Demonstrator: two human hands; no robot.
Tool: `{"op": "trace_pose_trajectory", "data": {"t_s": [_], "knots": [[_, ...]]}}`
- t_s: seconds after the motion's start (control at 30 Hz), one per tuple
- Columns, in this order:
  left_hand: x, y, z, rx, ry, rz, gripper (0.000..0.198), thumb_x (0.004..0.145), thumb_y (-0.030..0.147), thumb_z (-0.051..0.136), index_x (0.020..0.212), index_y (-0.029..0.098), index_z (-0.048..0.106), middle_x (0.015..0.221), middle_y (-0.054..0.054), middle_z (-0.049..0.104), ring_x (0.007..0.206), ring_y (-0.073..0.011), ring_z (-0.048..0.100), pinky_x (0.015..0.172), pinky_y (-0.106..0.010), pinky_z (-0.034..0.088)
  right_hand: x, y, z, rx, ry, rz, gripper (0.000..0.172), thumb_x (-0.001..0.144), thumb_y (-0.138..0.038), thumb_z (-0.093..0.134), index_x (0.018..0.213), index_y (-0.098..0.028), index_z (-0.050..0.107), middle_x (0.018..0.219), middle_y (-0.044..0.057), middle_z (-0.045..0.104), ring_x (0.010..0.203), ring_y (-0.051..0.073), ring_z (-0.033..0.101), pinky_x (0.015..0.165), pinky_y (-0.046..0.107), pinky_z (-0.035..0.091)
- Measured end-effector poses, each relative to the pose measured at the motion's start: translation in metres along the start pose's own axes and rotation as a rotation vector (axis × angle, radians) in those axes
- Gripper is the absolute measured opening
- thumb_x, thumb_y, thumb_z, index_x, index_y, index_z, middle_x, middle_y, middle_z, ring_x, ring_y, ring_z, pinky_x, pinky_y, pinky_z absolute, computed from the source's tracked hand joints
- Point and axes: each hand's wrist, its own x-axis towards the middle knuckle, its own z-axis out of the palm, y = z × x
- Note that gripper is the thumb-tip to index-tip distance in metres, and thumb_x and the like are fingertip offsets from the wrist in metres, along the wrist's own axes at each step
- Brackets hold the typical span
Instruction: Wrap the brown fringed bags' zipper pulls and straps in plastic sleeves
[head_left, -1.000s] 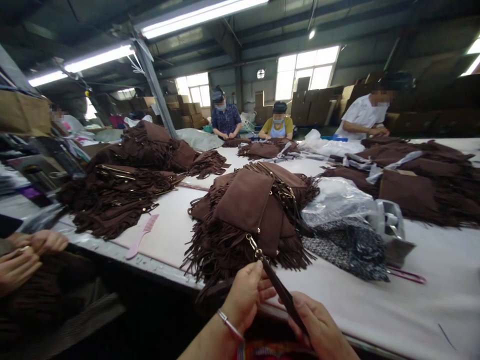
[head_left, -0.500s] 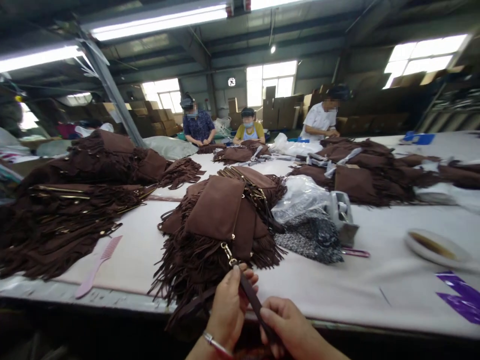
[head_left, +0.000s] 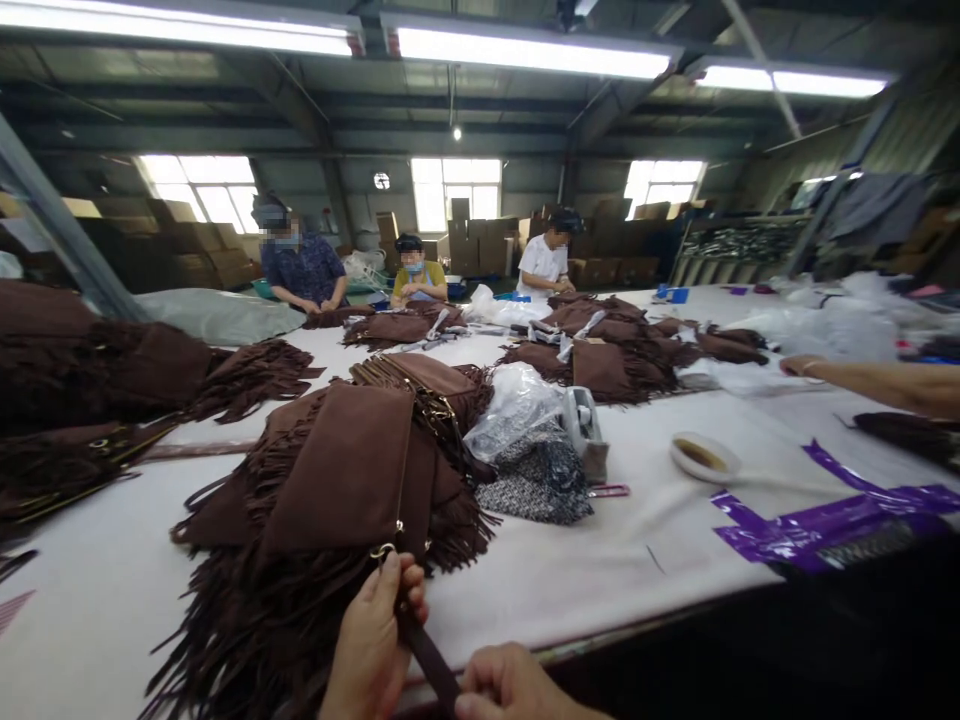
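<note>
A brown fringed handbag (head_left: 337, 465) lies on the white table in front of me, on top of other fringed bags. My left hand (head_left: 379, 635) pinches the end of a dark brown bag strap (head_left: 427, 660) by its gold metal ring, close to the bag's lower corner. Further down the strap, my right hand (head_left: 510, 685) grips it near the bottom of the view. The strap is stretched between both hands. The left fingers partly cover the clasp, so I cannot tell whether it is hooked to the bag.
Brown fringed bags are heaped at left (head_left: 97, 360) and at centre back (head_left: 600, 340). Right of my bag are a plastic bag (head_left: 517, 410), a grey tape dispenser (head_left: 586, 430) and a tape roll (head_left: 703, 458). Purple tape (head_left: 810, 530) lies at right. Another person's arm (head_left: 877, 380) reaches in; several co-workers are beyond.
My view has swung to the right, bringing another person's arm and more purple tape into sight. Both hands keep hold of the strap, and the left stays at its metal end.
</note>
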Motion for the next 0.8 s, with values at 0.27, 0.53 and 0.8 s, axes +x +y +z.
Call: {"op": "trace_pose_trajectory", "data": {"t_s": [0.27,0.53,0.8], "knots": [[0.003,-0.008,0.002,0.146,0.084,0.041,0.019,0.088,0.025,0.056,0.103,0.015,0.06,0.095,-0.013,0.071,0.077,-0.0207,0.071,0.064,-0.031,0.058,0.009,0.014,0.002,-0.335,0.105,-0.216,0.015,0.074,-0.032,0.063,0.08,-0.021,0.071,0.066,0.0,0.067,0.06,0.013,0.053,0.054,0.02,0.036],[-0.017,-0.024,-0.012,-0.066,-0.101,-0.127,0.036,0.071,0.044,0.074,0.088,0.016,0.06,0.06,0.007,0.047,0.042,-0.004,0.039,0.039,-0.016,0.035,0.011,0.006,-0.011,-0.459,-0.028,-0.461,0.025,0.084,-0.037,0.053,0.078,-0.019,0.069,0.069,-0.001,0.067,0.062,0.012,0.055,0.056,0.02,0.037],[-0.008,-0.023,-0.015,-0.01,-0.107,-0.115,0.048,0.06,0.051,0.08,0.086,0.017,0.059,0.059,0.007,0.046,0.042,-0.0045,0.036,0.039,-0.018,0.032,0.008,-0.02,-0.125,-0.293,0.727,-0.235,0.044,0.091,-0.049,0.043,0.058,-0.021,0.046,0.045,-0.004,0.047,0.048,0.012,0.047,0.052,0.024,0.035]]}}
